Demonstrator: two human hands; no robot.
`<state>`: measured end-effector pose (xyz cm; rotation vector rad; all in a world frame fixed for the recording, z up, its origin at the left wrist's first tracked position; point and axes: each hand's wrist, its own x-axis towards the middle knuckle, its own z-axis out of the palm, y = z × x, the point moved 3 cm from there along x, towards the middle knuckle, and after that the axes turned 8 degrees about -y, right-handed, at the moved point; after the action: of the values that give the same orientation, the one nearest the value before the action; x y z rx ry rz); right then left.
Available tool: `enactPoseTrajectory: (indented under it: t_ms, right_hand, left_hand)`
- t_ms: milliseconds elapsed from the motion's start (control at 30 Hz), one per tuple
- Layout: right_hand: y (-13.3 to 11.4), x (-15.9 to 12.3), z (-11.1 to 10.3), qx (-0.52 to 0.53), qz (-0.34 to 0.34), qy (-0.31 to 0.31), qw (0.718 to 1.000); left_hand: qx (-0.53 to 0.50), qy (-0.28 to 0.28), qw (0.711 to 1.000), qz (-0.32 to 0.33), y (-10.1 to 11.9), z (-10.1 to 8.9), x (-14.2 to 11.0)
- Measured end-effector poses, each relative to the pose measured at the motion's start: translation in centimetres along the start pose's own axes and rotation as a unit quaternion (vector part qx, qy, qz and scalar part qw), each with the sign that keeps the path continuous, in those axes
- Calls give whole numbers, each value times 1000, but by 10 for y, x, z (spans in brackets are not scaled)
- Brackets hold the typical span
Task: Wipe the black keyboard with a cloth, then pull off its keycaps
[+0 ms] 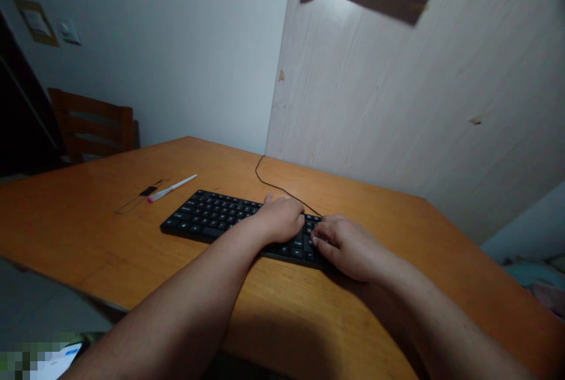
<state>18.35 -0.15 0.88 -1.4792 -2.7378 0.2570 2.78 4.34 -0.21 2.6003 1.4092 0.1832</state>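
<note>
Keyboard (212, 212), flat on table (375, 206), presumably for steadiness; left hand (285, 218) atop, right hand (344, 243) at its right end; both curl fingers, grip unclear.

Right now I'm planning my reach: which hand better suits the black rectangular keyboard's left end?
Probably the left hand: it's nearer that end of the black rectangular keyboard; the right hand lies farther right.

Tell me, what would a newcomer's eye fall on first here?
Probably the black keyboard on the orange-brown table, with the left hand over its right half and the right hand at its right end. Behind it, a thin dark cable curves toward the table's far edge. A white, pink-ended stick lies beyond its left part.
</note>
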Motion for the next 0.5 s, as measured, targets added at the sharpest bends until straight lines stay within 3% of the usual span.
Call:
enactPoseTrajectory:
  t_ms: [500]
  right_hand:
    - [-12, 3, 1, -1, -33, 6, 999]
  left_hand:
    - [-19, -18, 1000, -7, -2, -2, 2]
